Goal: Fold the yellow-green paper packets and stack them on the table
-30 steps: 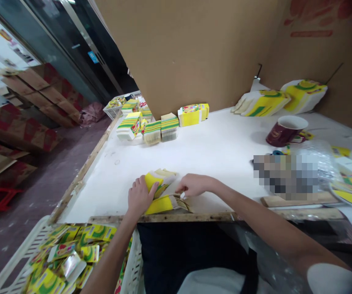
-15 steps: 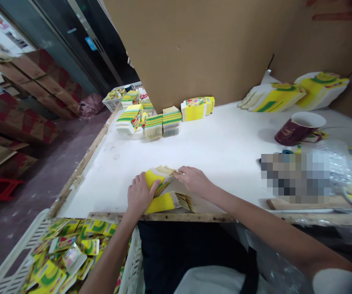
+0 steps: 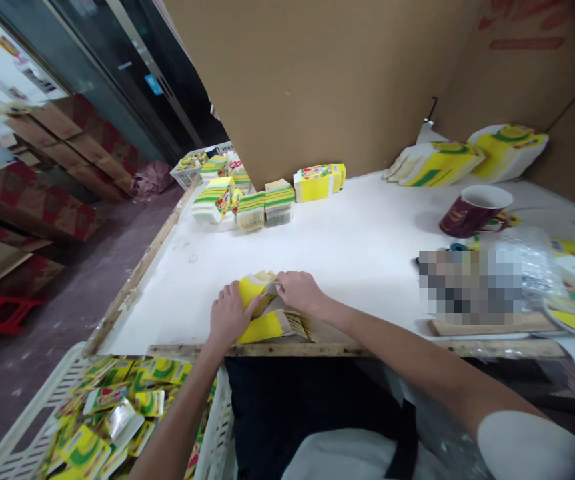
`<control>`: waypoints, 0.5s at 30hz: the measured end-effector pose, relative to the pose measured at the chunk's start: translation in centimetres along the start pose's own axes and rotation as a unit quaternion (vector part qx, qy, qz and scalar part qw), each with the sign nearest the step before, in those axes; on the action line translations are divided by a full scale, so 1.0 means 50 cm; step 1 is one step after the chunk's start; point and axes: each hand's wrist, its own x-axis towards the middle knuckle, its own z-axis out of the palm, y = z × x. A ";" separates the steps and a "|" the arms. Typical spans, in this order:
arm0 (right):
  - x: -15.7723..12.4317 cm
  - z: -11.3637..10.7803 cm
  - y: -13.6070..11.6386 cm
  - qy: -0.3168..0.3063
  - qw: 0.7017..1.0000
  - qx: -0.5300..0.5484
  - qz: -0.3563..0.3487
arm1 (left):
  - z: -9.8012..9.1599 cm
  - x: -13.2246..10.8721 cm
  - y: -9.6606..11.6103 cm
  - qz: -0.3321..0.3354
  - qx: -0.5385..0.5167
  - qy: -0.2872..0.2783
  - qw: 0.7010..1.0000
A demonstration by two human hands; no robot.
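Note:
My left hand (image 3: 229, 312) lies over the left end of a yellow-and-white folded paper packet (image 3: 251, 288), with the thumb pressing along its near side. My right hand (image 3: 300, 291) has its fingers closed on the packet's right end, which is bent up and partly hidden by the fingers. Just below, by the table's front edge, lies a fanned stack of yellow paper packets (image 3: 263, 327), its brown layered ends pointing right. The left palm is close against this stack; whether it also grips it I cannot tell.
Bundled yellow-green packets (image 3: 251, 211) stand at the back by a cardboard panel (image 3: 317, 87). Larger yellow packets (image 3: 437, 163) lean at the back right, behind a maroon mug (image 3: 462, 215). A white plastic basket (image 3: 55, 393) full of small yellow packs sits below left.
My right hand has moved slightly left, nearer my left hand, bending the packet's end. The left hand keeps its hold. The whole view has shifted a little.

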 end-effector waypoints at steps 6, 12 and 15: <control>0.005 0.019 -0.037 -0.024 0.996 0.064 0.052 | -0.003 -0.003 0.000 0.018 -0.002 -0.002 1.000; 0.007 0.029 -0.059 -0.083 0.987 0.132 0.033 | -0.005 -0.003 -0.002 0.017 -0.008 -0.010 1.000; 0.014 0.016 -0.042 -0.078 0.987 0.133 0.035 | -0.004 -0.003 -0.001 0.003 -0.013 -0.010 1.000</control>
